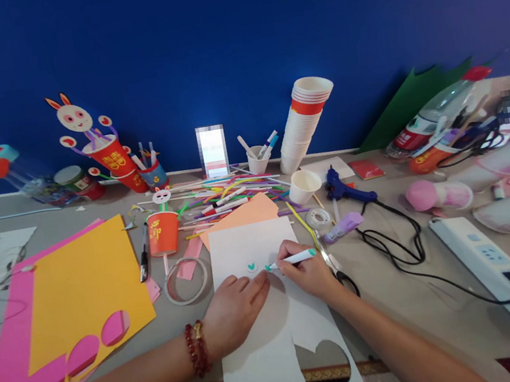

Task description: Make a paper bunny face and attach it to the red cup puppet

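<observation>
A green-tipped marker [298, 259] is gripped in my right hand [308, 273], its tip down at a small green mark near the middle of a white paper sheet [258, 360]. My left hand [238, 308] lies flat on that sheet, fingers stretched toward the marker tip. Just beyond its fingers sits a small white disc with a green heart [251, 267]. Whatever is under the left fingertips is hard to make out. The sheet has curved pieces cut from its lower right edge. Scissors [345, 280] lie beside my right wrist, partly hidden.
Orange card [89, 284] over pink card lies left. A roll of tape [186, 281] and a red paper cup [164, 233] stand nearby. Colored sticks [231, 195] spread behind. A glue gun [347, 188], its black cable, and a power strip [487, 263] are right. Stacked cups [302, 124] lean at back.
</observation>
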Tool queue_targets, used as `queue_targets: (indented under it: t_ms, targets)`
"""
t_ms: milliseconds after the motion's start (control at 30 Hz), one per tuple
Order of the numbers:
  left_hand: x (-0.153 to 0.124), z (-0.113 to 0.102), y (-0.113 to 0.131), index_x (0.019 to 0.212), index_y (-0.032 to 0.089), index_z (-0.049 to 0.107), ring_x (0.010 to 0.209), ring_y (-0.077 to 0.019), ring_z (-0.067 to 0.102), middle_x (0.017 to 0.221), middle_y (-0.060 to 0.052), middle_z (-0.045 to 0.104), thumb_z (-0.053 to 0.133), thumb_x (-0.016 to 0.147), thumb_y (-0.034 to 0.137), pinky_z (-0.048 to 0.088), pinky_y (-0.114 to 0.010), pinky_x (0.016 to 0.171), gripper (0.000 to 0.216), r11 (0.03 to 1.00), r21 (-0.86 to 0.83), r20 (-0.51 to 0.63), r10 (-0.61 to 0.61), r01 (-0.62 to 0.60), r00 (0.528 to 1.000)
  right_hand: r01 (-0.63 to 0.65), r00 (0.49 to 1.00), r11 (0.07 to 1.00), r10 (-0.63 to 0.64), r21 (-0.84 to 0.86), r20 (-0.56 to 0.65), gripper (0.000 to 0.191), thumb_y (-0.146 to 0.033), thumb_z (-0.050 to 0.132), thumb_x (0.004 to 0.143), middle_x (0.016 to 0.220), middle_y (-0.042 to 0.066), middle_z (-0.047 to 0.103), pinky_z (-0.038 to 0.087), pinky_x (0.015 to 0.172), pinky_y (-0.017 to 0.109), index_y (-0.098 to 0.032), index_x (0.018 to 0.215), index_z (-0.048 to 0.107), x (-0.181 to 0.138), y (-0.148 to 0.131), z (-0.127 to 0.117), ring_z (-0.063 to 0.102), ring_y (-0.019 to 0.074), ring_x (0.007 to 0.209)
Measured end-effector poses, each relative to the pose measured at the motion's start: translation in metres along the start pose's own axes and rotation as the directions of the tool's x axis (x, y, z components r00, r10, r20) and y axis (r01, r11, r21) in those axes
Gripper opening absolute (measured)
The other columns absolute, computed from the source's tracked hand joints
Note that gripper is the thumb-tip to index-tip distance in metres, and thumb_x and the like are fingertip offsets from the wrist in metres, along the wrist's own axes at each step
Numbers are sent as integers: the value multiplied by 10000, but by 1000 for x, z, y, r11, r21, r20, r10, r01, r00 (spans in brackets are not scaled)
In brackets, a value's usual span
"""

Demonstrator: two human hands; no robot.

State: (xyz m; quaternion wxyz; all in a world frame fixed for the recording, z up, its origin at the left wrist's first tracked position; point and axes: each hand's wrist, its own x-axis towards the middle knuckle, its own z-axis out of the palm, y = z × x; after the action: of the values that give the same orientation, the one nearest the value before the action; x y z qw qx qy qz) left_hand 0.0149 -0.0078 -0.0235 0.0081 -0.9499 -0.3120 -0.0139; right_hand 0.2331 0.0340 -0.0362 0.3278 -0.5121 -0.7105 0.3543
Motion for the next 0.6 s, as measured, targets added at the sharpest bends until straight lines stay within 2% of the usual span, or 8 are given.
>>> queue_targets:
  t_ms: [600]
  targets:
    - [-1, 0, 0, 1349, 100, 488, 956, -211, 600, 1409, -149, 536, 444, 934, 80, 450, -361, 761, 418, 1000, -4, -5, -2, 2, 1000, -11, 1000, 999, 11, 31, -11, 145, -180, 540, 806, 584, -51, 491, 318, 507, 231, -215, 671, 500, 1, 1, -1, 426, 115, 523]
